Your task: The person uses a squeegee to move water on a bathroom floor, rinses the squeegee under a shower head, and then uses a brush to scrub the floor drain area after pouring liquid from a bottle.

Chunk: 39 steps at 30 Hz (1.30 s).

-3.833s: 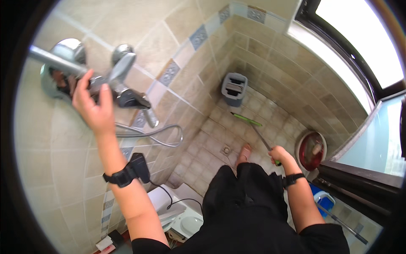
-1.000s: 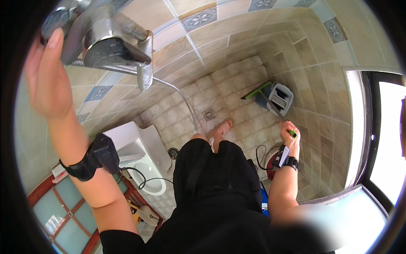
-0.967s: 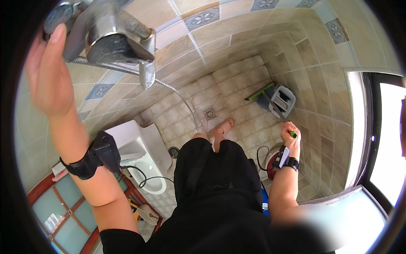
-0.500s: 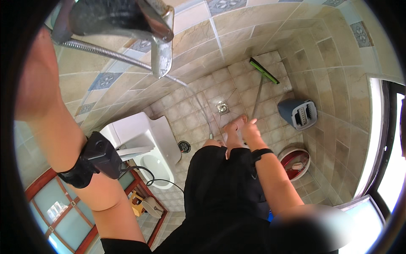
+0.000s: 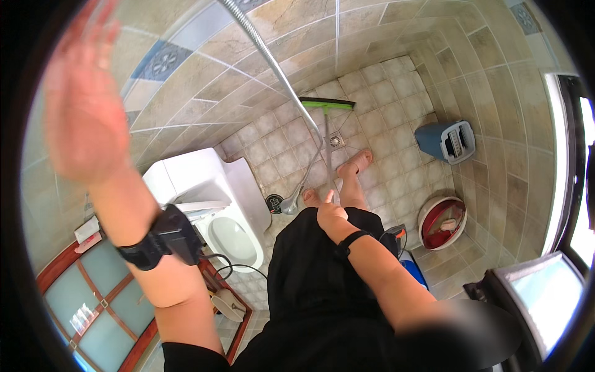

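Observation:
My right hand (image 5: 333, 214) is wrapped round the upper part of a squeegee's thin handle (image 5: 328, 155). Its green and black blade (image 5: 328, 104) lies on the tiled floor along the far wall. On the left, my left hand (image 5: 83, 115) is raised in front of the wall tiles, smeared by motion, with its fingers stretched out and nothing visible in them. A metal shower hose (image 5: 273, 62) comes down from the top edge. The shower head (image 5: 290, 205) at its lower end is down by my left foot.
A white toilet (image 5: 235, 242) stands at left with its lid raised. A round black floor cover (image 5: 274, 203) lies beside it, and a metal drain (image 5: 335, 141) sits farther off. To the right are a blue-grey bin (image 5: 443, 139) and a red-and-white basin (image 5: 441, 223). A black cable (image 5: 229, 265) hangs near my left arm.
The squeegee blade has swept left along the far wall, and my right hand has moved left with it. The metal tap fixture near my left hand has left the view; the shower head now shows.

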Available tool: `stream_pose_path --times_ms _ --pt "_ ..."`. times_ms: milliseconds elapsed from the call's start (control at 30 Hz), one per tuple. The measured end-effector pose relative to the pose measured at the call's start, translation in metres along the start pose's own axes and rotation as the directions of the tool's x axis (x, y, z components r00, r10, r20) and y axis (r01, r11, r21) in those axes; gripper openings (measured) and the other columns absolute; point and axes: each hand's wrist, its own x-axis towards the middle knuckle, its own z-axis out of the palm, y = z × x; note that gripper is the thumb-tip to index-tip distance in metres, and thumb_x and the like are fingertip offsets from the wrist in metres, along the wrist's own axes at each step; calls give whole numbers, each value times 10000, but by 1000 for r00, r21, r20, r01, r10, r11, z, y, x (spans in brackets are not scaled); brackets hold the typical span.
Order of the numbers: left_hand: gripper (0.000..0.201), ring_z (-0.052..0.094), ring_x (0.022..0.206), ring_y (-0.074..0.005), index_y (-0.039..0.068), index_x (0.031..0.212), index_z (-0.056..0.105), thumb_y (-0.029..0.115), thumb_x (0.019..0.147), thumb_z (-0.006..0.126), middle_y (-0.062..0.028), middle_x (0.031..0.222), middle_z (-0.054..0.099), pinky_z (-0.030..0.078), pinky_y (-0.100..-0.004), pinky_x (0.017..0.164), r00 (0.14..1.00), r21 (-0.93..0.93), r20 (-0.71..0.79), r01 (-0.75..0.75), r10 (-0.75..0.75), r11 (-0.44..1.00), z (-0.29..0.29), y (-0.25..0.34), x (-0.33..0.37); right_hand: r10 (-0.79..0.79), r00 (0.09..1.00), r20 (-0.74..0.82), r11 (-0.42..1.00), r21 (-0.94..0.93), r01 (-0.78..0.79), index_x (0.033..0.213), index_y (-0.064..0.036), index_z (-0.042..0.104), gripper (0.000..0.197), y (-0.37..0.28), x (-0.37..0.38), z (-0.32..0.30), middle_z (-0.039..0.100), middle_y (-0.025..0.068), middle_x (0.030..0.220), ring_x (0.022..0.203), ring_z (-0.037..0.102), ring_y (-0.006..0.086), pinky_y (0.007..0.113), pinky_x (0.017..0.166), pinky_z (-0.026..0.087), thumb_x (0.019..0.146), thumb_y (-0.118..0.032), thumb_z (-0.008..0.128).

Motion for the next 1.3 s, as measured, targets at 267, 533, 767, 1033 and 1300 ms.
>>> stream_pose_path --times_ms 267,533,767,1033,1300 --pt "390 563 993 -195 41 1209 485 147 834 510 -93 1166 544 408 -301 837 687 94 -170 725 -707 682 -79 -53 -206 -180 966 -184 976 -156 152 1400 -44 147 649 28 -29 -6 583 204 1084 959 594 339 423 772 479 841 -192 441" --pt "299 606 843 -143 135 1115 546 208 828 500 -28 1005 618 421 -285 699 116 -93 -227 986 -967 140 -126 -129 -373 -419 906 -57 796 -504 336 1385 -179 225 674 67 -182 4 626 187 752 693 614 357 469 641 481 772 -175 506" --pt "316 612 688 -302 -15 995 577 83 694 566 -210 921 611 485 -369 632 -198 59 -359 970 -912 -234 -125 -148 -587 -500 866 -14 818 -336 467 1383 -169 265 712 92 -291 1 572 213 625 576 576 370 474 574 466 737 -154 564" --pt "996 278 1277 -350 -28 1380 114 229 654 746 -266 1365 269 258 -362 1052 184 76 -703 980 -687 185 -110 -177 -574 -420 907 -38 780 -525 339 1370 -194 317 659 144 -422 -7 599 254 863 659 623 329 392 534 480 768 -116 573" --pt "786 461 1113 -268 109 1311 340 48 630 728 -156 1194 474 388 -326 919 282 -101 -648 889 -707 447 -87 -172 -556 -390 920 39 866 -324 381 1331 -149 390 644 185 -483 26 574 154 698 606 561 311 410 555 443 718 -60 566"
